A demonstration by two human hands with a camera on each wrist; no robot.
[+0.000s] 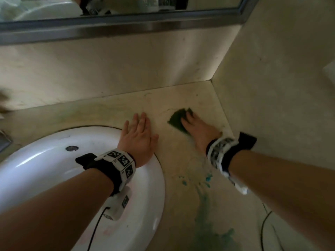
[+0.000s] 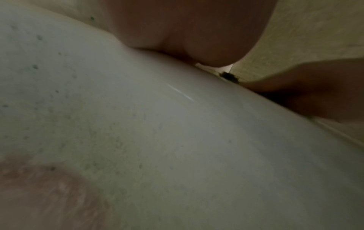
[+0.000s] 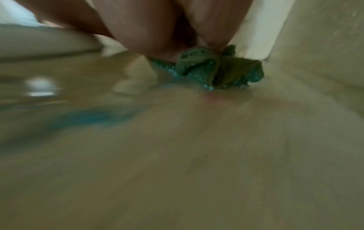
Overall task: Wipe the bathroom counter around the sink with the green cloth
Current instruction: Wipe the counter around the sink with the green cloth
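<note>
The green cloth (image 1: 176,120) lies bunched on the beige counter (image 1: 181,160) near the back right corner. My right hand (image 1: 192,122) presses down on it with fingers stretched over it. In the right wrist view the cloth (image 3: 216,70) is crumpled under the right hand (image 3: 157,31). My left hand (image 1: 139,127) lies flat and empty on the counter, its heel on the rim of the white sink (image 1: 154,196). In the left wrist view the sink rim (image 2: 157,140) fills the frame below the left hand (image 2: 187,31).
Green-blue smears (image 1: 204,180) streak the counter from the cloth toward the front edge, with a larger patch (image 1: 210,234). A side wall (image 1: 272,87) closes the counter on the right, and a mirror frame (image 1: 126,28) runs above the backsplash. A thin cable (image 1: 262,229) hangs at the front right.
</note>
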